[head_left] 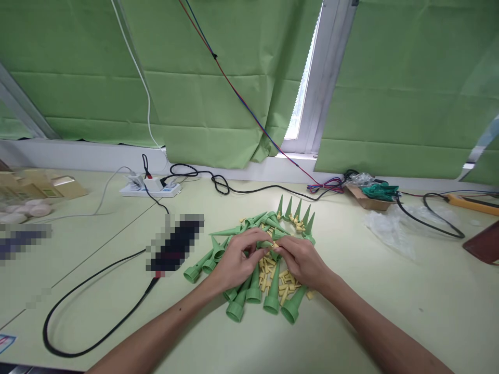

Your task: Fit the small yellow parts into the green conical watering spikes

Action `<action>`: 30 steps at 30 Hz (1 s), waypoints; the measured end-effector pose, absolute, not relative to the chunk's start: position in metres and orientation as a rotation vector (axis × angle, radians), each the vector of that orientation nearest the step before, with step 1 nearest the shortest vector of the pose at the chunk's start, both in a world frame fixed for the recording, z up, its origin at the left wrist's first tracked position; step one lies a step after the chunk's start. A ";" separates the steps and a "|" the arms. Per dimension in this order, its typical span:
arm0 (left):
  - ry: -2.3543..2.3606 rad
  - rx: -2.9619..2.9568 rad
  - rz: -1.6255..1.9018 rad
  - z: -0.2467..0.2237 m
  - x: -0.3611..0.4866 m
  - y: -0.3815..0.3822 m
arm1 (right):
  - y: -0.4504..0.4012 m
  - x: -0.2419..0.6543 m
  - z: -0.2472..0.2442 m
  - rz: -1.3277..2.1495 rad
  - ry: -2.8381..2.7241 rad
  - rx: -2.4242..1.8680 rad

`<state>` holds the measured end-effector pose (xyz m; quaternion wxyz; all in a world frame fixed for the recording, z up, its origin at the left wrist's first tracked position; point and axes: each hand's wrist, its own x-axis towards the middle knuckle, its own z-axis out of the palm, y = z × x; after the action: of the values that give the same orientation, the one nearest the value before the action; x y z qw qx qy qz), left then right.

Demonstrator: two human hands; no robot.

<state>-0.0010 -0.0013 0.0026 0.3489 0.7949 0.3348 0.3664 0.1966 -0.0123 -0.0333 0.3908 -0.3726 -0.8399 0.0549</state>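
My left hand is closed around a green plastic spike above the middle of a pile. The fingertips of my right hand pinch a small yellow plastic valve piece against the spike's end. Beneath and around both hands lie several hollow green cone spikes, many with their wide round mouths toward me. Loose yellow valve pieces are heaped among them. Behind my hands, several green spikes stand upright in a row, with yellow pieces beside them.
A blurred-out dark device with a black cable lies to the left. A white power strip stands at the back. Cardboard boxes are at far left. At right are a small carton, clear plastic bags and a dark red object.
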 end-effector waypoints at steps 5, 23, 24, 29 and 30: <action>0.877 2.063 0.954 0.005 0.000 -0.003 | -0.013 0.197 -0.034 0.143 -2.133 -0.950; 0.914 1.929 0.966 -0.001 0.004 -0.004 | -0.015 0.193 -0.033 0.185 -2.063 -1.005; 0.920 1.924 0.962 -0.001 0.004 -0.004 | -0.015 0.193 -0.034 0.184 -2.061 -1.005; 0.905 1.895 0.944 -0.003 0.004 -0.004 | -0.014 0.192 -0.033 0.196 -2.071 -1.016; 0.899 1.886 0.947 -0.004 0.004 -0.004 | -0.015 0.192 -0.033 0.196 -2.071 -1.017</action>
<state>0.0041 -0.0036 -0.0039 0.4115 0.7494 0.3572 0.3761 0.1916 -0.0146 -0.0331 0.4012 -0.4024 -0.8192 0.0776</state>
